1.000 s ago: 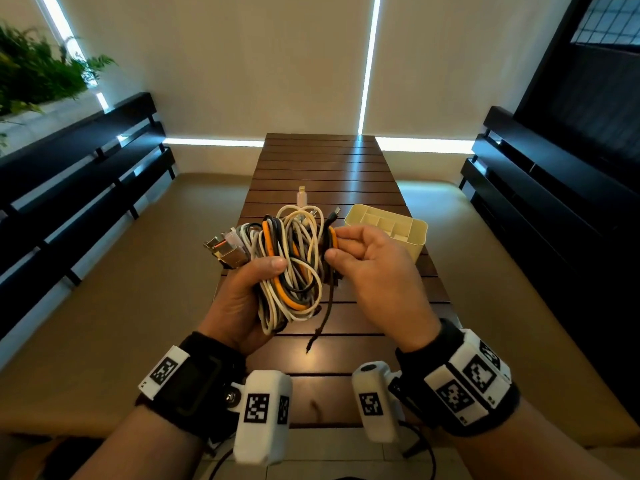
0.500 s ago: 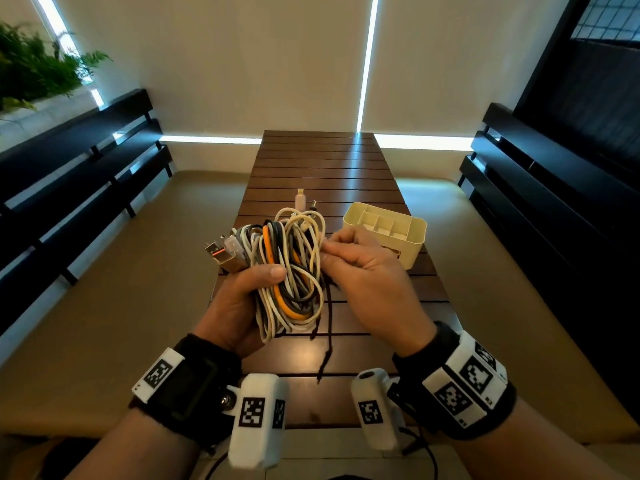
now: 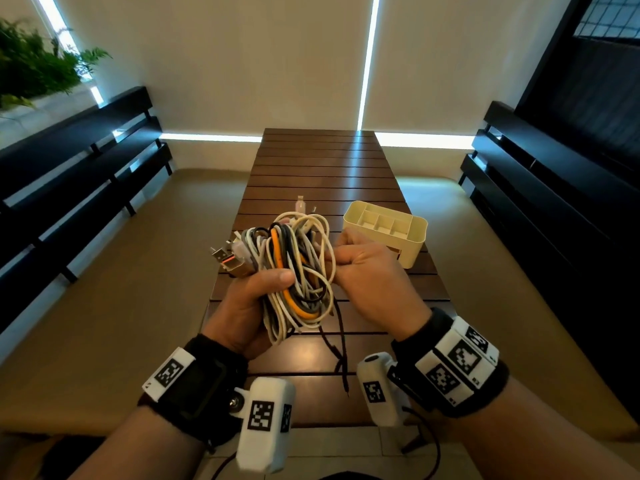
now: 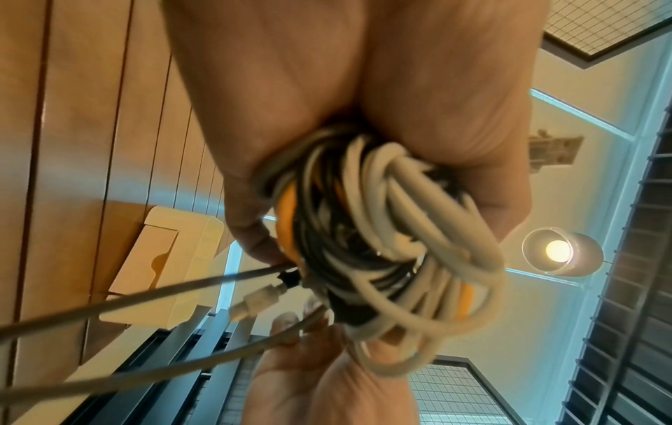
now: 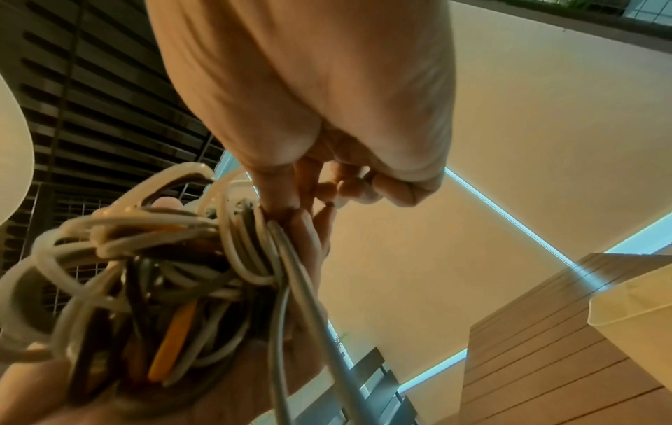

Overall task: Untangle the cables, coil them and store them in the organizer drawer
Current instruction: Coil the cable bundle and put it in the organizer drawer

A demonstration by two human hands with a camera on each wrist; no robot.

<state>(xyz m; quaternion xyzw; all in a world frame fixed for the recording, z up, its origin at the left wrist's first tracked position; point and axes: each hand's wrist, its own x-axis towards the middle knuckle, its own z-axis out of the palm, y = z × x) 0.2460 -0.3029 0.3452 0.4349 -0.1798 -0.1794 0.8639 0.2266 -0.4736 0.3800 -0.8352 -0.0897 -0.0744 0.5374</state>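
Over a slatted wooden table (image 3: 318, 161), the left hand (image 3: 244, 306) clutches the cable tangle (image 3: 298, 268), held upright. Just to its right, the right hand (image 3: 367, 271) pinches one strand; the organizer (image 3: 415, 237) sits beyond it.

No words, brands or numbers are legible. The only signs are black-and-white square coded markers on the left wristband (image 3: 168, 373), the right wristband (image 3: 462, 358) and both wrist cameras; perhaps fiducial tags.
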